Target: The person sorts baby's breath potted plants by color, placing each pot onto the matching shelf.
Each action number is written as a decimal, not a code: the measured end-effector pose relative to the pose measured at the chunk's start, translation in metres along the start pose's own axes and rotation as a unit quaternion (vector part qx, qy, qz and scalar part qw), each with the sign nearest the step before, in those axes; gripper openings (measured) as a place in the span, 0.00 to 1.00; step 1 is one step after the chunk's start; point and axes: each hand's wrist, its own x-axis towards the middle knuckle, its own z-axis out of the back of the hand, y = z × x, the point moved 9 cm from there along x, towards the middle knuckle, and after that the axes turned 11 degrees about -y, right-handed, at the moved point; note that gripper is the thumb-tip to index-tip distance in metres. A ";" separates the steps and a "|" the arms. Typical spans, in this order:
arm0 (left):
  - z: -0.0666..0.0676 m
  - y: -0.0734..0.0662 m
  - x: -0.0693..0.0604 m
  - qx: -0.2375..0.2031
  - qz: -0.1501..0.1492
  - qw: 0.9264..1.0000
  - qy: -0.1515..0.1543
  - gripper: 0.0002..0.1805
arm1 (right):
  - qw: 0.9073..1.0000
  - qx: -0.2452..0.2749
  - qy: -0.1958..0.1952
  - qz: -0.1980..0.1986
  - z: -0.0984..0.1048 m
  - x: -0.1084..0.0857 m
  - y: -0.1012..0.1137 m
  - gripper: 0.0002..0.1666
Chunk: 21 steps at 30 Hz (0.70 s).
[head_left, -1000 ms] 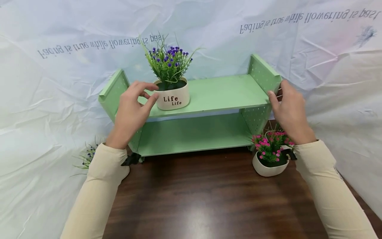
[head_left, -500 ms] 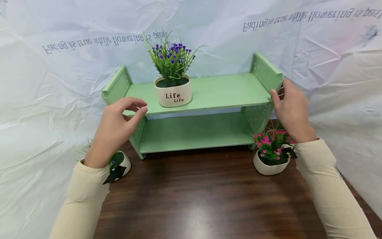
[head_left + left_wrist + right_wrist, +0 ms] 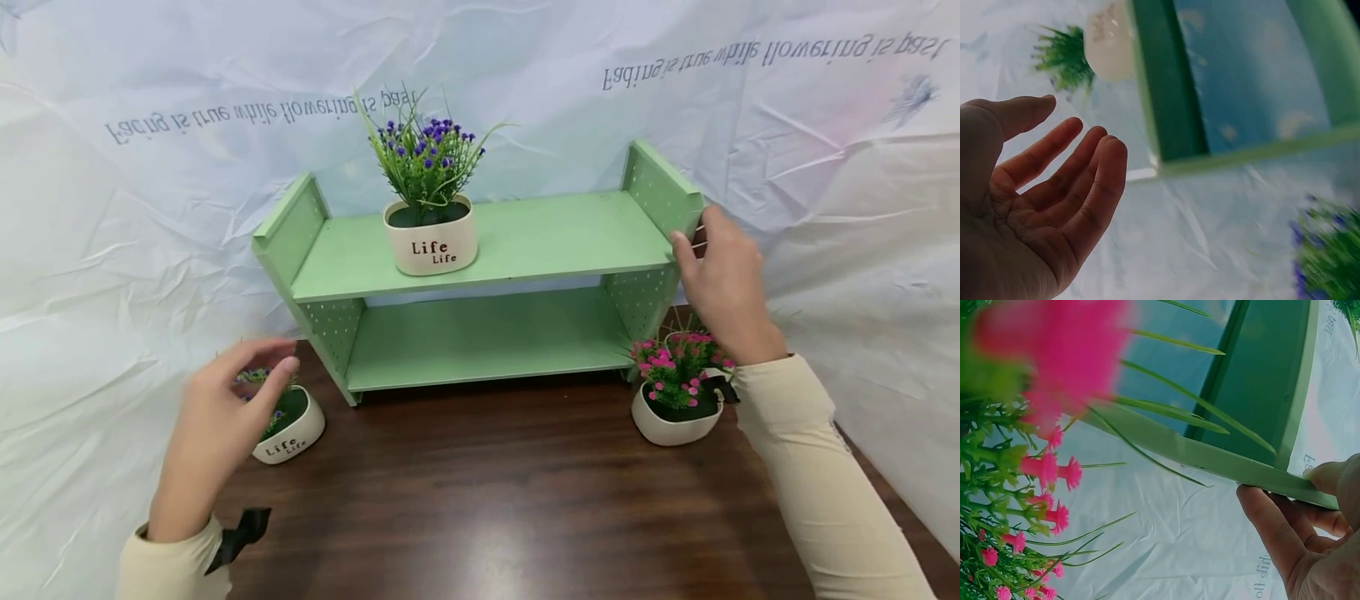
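A two-tier green shelf [image 3: 570,229] stands against the cloth at the back. On its upper board sits a white "Life" pot [image 3: 431,246] with purple flowers. My right hand [image 3: 723,279] holds the shelf's right side panel, thumb inside and fingers outside; the right wrist view shows this pinch on the panel's edge [image 3: 1272,478]. Empty, with fingers loosely bent, my left hand [image 3: 217,425] hovers in front of a second white pot [image 3: 288,442] with blue-purple flowers, partly hiding it. Whether they touch is not plain in the head view; the left wrist view shows nothing in the palm.
Pink flowers in a white pot [image 3: 678,425] stand at the shelf's right foot, below my right wrist, with another pot partly hidden behind. The dark wooden table [image 3: 495,500] lies in front. Wrinkled white cloth [image 3: 112,250] with printed lettering surrounds the back and sides.
My left hand has moved away from the purple-flower pot on the upper board, down and left to the pot at the left. My right hand stays on the shelf's side panel.
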 end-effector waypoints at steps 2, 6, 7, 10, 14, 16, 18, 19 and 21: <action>0.007 0.013 -0.011 0.014 0.011 1.000 -0.003 0.11 | 1.000 0.004 0.000 0.000 -0.001 0.000 0.001 0.21; 0.016 0.035 -0.029 0.036 0.026 0.999 0.001 0.10 | 1.000 0.005 0.002 -0.003 -0.003 -0.001 0.000 0.21; 0.016 0.041 -0.034 0.041 0.030 0.999 0.002 0.10 | 1.000 0.003 0.002 -0.003 -0.003 -0.002 0.000 0.21; 0.018 0.058 -0.048 0.059 0.046 0.997 0.004 0.09 | 1.000 -0.003 0.000 0.000 -0.002 -0.002 -0.001 0.21; 0.020 0.083 -0.063 0.089 0.066 0.994 0.011 0.07 | 1.000 -0.003 -0.009 0.006 -0.002 -0.002 -0.001 0.20; 0.021 0.095 -0.069 0.097 0.071 0.993 0.012 0.07 | 1.000 -0.002 -0.013 0.007 -0.002 -0.002 -0.001 0.20; 0.021 0.107 -0.075 0.114 0.081 0.990 0.019 0.06 | 1.000 -0.001 -0.015 0.009 -0.001 -0.002 -0.001 0.20; 0.021 0.113 -0.078 0.125 0.087 0.988 0.022 0.06 | 1.000 -0.002 -0.016 0.010 -0.001 -0.002 0.000 0.20; 0.021 0.124 -0.086 0.151 0.101 0.983 0.032 0.06 | 1.000 -0.004 -0.017 0.012 -0.001 -0.001 0.001 0.20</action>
